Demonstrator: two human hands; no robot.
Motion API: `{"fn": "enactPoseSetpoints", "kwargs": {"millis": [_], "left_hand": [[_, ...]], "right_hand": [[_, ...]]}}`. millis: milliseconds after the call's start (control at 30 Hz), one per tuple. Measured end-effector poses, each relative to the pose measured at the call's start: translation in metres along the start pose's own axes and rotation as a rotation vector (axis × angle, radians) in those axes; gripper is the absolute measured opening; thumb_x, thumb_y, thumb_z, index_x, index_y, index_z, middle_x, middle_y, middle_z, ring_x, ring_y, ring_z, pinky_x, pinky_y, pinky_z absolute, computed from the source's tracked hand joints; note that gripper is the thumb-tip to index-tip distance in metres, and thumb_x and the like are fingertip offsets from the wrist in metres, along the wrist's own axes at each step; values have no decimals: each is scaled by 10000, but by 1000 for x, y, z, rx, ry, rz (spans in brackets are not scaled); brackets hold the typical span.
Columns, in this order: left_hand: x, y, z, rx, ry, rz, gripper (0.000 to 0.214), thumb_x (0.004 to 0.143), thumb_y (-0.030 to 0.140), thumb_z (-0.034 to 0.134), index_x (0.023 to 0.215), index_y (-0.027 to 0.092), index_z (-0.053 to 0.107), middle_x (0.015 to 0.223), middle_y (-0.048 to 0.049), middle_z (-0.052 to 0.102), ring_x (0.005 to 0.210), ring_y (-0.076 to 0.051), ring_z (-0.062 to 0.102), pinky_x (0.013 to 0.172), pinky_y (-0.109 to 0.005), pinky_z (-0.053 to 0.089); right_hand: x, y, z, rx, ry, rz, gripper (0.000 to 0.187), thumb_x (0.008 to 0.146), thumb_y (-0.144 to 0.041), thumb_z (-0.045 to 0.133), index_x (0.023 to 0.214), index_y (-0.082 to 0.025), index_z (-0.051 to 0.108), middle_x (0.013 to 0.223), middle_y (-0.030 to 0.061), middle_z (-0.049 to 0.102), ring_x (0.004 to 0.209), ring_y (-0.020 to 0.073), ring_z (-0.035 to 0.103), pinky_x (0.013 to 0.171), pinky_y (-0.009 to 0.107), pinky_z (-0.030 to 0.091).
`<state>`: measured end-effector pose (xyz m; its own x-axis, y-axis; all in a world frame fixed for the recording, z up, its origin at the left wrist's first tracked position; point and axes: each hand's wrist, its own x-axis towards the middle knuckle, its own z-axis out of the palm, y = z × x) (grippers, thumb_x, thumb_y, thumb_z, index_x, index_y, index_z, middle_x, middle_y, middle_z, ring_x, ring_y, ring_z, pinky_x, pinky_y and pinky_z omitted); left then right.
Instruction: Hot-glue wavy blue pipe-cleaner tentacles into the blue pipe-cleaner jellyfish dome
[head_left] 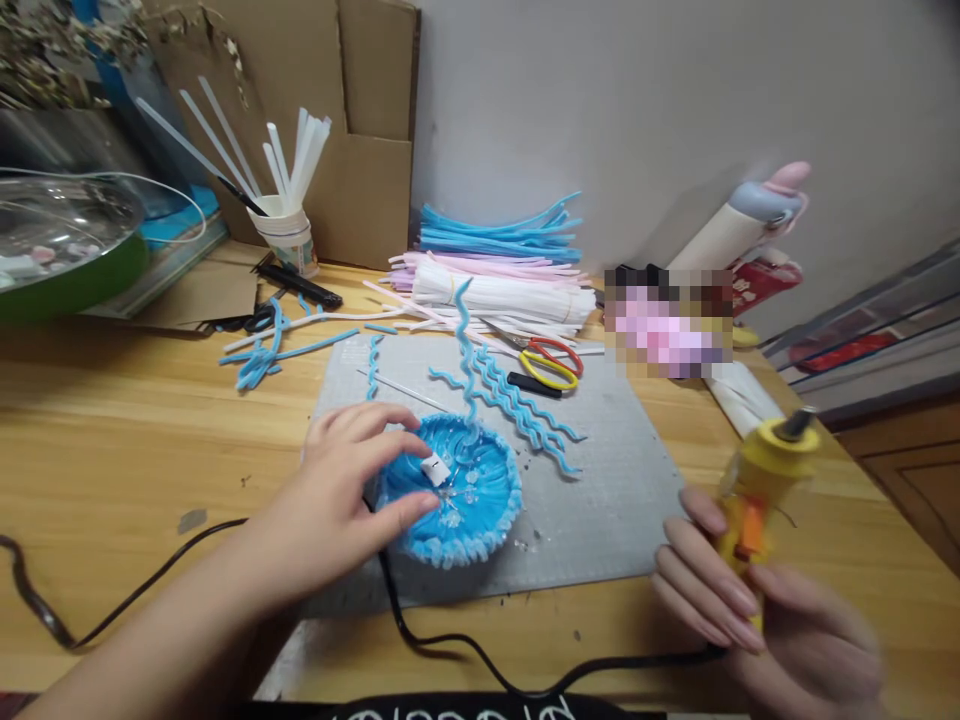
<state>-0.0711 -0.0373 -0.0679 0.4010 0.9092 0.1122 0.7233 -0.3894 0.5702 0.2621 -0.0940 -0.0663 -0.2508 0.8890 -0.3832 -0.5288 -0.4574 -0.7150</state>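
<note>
My right hand [742,600] is wrapped round a yellow glue gun [765,480] with an orange trigger; its dark nozzle points up. My left hand [360,475] reaches over the left side of a round, dish-shaped blue piece [480,500] with a fuzzy rim, thumb and fingers apart. A small white block [435,470] sits near its thumb and index fingertips; whether they touch it I cannot tell. One wavy blue pipe cleaner [465,350] stands upright from the blue piece. More wavy blue pipe cleaners [525,410] lie on the grey mat [600,530].
Scissors [555,365] lie at the mat's back edge, before bundles of white [502,300] and blue pipe cleaners [499,235]. A paper cup [285,235] holds glue sticks. A black cord [450,645] crosses the table front. A white bottle [720,225] stands back right.
</note>
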Motion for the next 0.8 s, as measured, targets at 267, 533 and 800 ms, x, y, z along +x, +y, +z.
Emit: {"fn": "enactPoseSetpoints", "kwargs": {"millis": [267,533,800], "left_hand": [[4,11,-6,118,-93,95,66,860,330,613,857,324,678,1245,19,626,1312,-308,421,1115,-643,76],[12,17,-15,-94,-93,-97,167,884,317,488,810,223,604,825,-13,648,882,-227,573,909,-462,406],[18,27,-10,-40,-126,-105,187,846,340,506,876,203,631,898,-44,672,944,-257,557,962,-503,346]], "right_hand": [[46,-3,30,14,-39,39,162,688,-284,622,832,-253,554,930,63,687,821,223,678,770,402,565],[97,-10,75,50,190,209,262,731,-110,547,974,-124,642,1067,159,748,1031,215,714,827,257,600],[107,-5,77,59,103,330,371,762,-129,512,1106,-101,649,844,122,777,598,168,720,490,218,596]]}}
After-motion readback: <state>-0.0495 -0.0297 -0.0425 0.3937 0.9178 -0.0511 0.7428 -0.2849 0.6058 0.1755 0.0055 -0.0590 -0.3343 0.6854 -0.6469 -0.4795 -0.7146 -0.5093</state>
